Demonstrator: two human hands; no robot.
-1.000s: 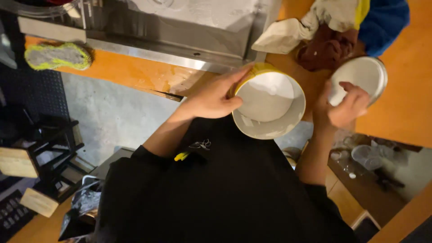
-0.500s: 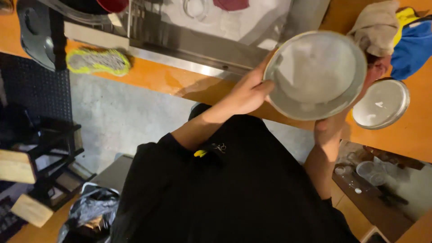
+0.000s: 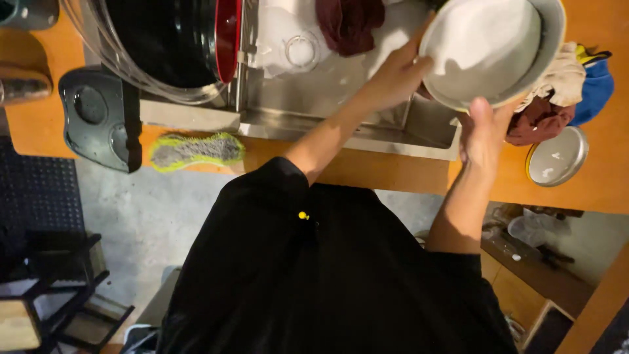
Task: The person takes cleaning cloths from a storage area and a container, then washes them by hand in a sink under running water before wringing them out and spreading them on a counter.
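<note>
Sink (image 3: 341,124) runs along the top, set in the orange counter (image 3: 609,183). Big black pot (image 3: 164,46) sits at its left end, black tray (image 3: 98,121) just beside on the counter. You hold the white bowl (image 3: 488,46) tilted over the sink's right end. Left hand (image 3: 393,78) grips its left rim, right hand (image 3: 481,134) clasps the bottom edge. Rags (image 3: 557,98) right of the bowl, lid (image 3: 557,157) below them. Sponge (image 3: 195,149) lies on the counter edge.
</note>
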